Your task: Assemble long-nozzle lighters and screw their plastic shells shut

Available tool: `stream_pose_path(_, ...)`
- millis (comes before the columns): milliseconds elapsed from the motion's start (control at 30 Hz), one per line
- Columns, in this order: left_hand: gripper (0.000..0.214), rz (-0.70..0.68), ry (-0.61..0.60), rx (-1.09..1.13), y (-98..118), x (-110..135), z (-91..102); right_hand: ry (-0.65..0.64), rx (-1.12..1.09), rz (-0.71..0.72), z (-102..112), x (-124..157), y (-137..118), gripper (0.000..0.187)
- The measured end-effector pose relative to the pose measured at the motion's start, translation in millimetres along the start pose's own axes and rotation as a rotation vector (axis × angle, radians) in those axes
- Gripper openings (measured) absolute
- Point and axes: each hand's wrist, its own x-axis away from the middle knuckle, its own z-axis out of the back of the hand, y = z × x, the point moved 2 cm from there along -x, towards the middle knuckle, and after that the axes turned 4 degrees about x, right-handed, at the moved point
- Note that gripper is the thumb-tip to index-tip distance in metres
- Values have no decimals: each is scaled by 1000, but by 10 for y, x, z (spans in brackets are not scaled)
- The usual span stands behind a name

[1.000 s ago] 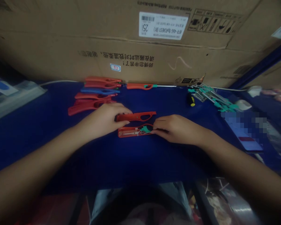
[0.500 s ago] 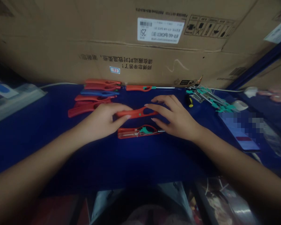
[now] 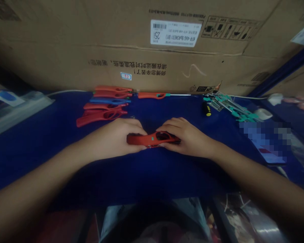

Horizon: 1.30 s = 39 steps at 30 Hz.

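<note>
Both hands grip the two ends of a red lighter handle shell (image 3: 148,139), which sits over the matching open half with the inner parts. Only a thin lower edge of that half, with a bit of wire, shows beneath. My left hand (image 3: 118,138) pinches the wide left end between thumb and fingers. Around the trigger-loop end on the right, my right hand (image 3: 187,136) is closed, its fingertips on the loop's upper and lower edges. The metal tube of the lower half is hidden by my right hand.
Behind lie several red handle shells (image 3: 101,114), a blue shell (image 3: 108,100) and an orange lighter with a metal tube (image 3: 150,95). To the right are green-and-metal lighter inserts (image 3: 233,108), a black-and-yellow tool (image 3: 207,109) and a phone (image 3: 266,145). A cardboard box (image 3: 66,57) walls the back.
Both hands have brought the red shell down and toward me, onto the open half with the parts. My right fingers have closed around its loop end.
</note>
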Motion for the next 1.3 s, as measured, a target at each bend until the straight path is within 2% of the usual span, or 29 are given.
stream_pose_path(200, 18, 49, -34, -98, 16, 35, -58, -59, -1, -19, -19, -7, -1, 31)
stream_pose_path(500, 16, 38, -8, -163, 7, 51, -94, -93, 0, -28, -42, 7, 35, 30)
stream_pose_path(700, 17, -31, -32, -416, 88, 64, -161, -122, 95, -8, -42, 13, -1, 35)
stream_pose_path(867, 19, -69, -36, -580, 139, 68, -237, -157, 262, 49, -23, 7, -68, 26)
stream_pose_path(967, 26, -102, 27, -580, 87, 59, -243, -140, 265, 63, 3, 8, -33, 22)
stream_pose_path(1067, 32, -123, 86, -542, 30, 42, -237, -113, 250, 70, 20, 14, 29, 27)
stream_pose_path(1300, 35, -106, 109, -373, 16, 13, -259, -73, 228, 86, 20, 37, 88, 32)
